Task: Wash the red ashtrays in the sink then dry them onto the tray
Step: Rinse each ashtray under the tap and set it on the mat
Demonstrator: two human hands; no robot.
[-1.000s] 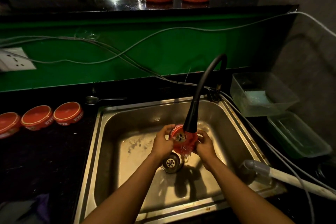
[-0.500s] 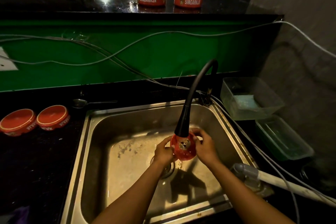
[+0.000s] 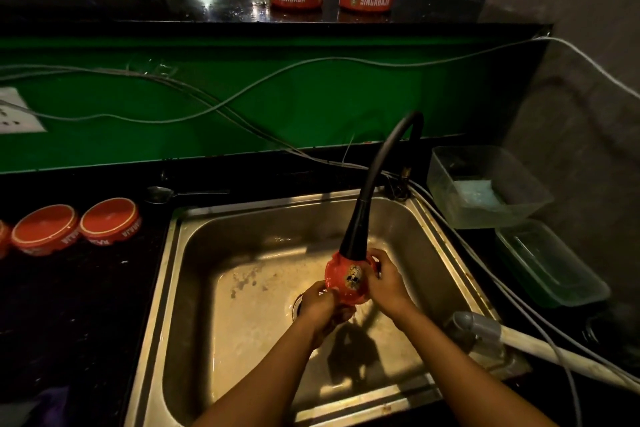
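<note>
Left hand (image 3: 320,303) and right hand (image 3: 386,282) both grip one round red ashtray with skull print (image 3: 348,279), fingers curled on its rim, tilted under the black flexible tap spout (image 3: 367,204), over the steel sink basin (image 3: 242,246). Two upturned red ashtrays (image 3: 78,227) on black counter (image 3: 69,305), left of sink.

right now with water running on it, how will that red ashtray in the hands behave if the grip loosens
The red ashtray is wet under the faucet, so probably slippery. It looks rigid and glossy, perhaps glass or ceramic, so a drop into the steel sink might chip it. Both hands grip its edges: left hand, right hand.
</note>
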